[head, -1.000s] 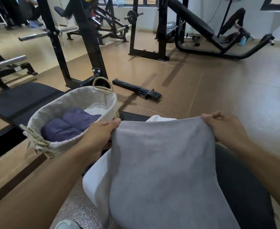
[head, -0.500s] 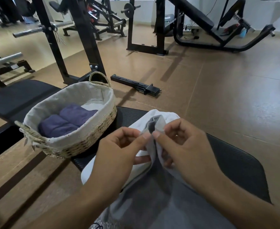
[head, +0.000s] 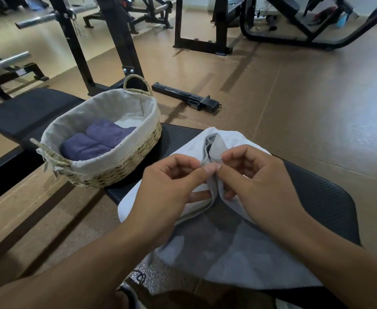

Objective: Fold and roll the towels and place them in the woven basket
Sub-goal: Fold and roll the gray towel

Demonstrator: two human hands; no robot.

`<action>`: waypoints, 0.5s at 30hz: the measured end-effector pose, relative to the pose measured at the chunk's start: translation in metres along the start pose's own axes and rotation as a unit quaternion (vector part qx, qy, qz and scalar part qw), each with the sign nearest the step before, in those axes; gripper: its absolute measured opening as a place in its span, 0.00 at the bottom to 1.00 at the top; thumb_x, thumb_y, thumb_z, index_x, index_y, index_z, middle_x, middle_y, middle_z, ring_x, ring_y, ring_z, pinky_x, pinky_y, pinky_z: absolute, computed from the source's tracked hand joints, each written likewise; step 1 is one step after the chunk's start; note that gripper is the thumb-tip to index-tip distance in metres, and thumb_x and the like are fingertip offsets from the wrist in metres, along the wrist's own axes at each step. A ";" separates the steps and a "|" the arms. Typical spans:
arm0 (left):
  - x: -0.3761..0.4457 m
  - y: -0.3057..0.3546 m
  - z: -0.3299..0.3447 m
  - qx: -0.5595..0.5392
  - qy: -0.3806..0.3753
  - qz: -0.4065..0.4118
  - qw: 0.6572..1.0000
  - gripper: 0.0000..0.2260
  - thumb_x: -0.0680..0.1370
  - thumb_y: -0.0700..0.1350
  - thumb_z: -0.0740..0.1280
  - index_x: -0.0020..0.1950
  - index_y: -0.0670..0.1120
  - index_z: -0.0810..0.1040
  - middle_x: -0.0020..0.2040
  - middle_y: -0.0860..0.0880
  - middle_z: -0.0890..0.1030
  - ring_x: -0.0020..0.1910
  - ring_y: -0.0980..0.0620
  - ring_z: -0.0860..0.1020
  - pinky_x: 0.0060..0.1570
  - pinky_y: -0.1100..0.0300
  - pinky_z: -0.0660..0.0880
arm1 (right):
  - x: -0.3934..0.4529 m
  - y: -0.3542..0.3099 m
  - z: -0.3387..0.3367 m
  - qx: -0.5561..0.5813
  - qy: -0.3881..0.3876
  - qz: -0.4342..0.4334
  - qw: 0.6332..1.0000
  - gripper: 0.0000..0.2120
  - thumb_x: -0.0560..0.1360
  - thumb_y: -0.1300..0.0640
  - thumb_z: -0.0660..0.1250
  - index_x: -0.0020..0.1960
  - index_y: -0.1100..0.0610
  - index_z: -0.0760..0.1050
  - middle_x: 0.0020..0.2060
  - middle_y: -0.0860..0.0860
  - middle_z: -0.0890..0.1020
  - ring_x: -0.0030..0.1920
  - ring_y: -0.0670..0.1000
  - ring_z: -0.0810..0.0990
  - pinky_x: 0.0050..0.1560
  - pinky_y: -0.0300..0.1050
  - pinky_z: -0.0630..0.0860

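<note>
Purple is the colour of the two rolled towels (head: pixel 98 140) we see lying side by side inside the woven straw basket with the pale cloth lining (head: pixel 120 168). That part of the job looks done. There is room left in the basket next to them, at its far end.

Now we are busy with a soft grey towel (head: pixel 227 248). Our left hand (head: pixel 172 192) and our right hand (head: pixel 259 186) are close together in front of us. Each hand pinches the top edge of the grey towel between thumb and fingers, so the two corners meet. The rest of the grey towel hangs down toward our lap. We think this is the first fold, with the towel doubled in half.

Under the grey towel lies a white towel (head: pixel 216 136), spread on the black padded table (head: pixel 316 197). It is not folded yet.

The basket sits on the near left end of the black table, just beside our left hand but not touching it.

So we guess two towels are finished and at least two are left. The grey one needs more folding, then rolling, then a place in the basket. The white one comes after that.
</note>
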State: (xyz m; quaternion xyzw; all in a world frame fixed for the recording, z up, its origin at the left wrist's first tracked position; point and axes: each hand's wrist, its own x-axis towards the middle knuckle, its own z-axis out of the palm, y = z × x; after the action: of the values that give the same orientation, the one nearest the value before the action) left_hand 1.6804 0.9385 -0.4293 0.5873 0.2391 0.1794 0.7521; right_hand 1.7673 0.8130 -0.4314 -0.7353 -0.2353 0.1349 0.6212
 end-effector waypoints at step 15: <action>-0.002 0.000 0.000 0.000 -0.055 0.019 0.998 0.12 0.80 0.39 0.65 0.40 0.42 0.84 0.40 0.45 0.84 0.42 0.52 0.83 0.46 0.48 0.82 | -0.007 -0.004 0.004 -0.108 -0.005 -0.036 0.993 0.16 0.66 0.54 0.81 0.43 0.48 0.73 0.36 0.43 0.80 0.37 0.42 0.78 0.35 0.32 0.74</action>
State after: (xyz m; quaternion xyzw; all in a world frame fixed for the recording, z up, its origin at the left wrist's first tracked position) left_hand 1.6793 0.9374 -0.4286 0.6008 0.1864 0.1615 0.7604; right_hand 1.7582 0.8130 -0.4289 -0.7882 -0.2784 0.0900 0.5414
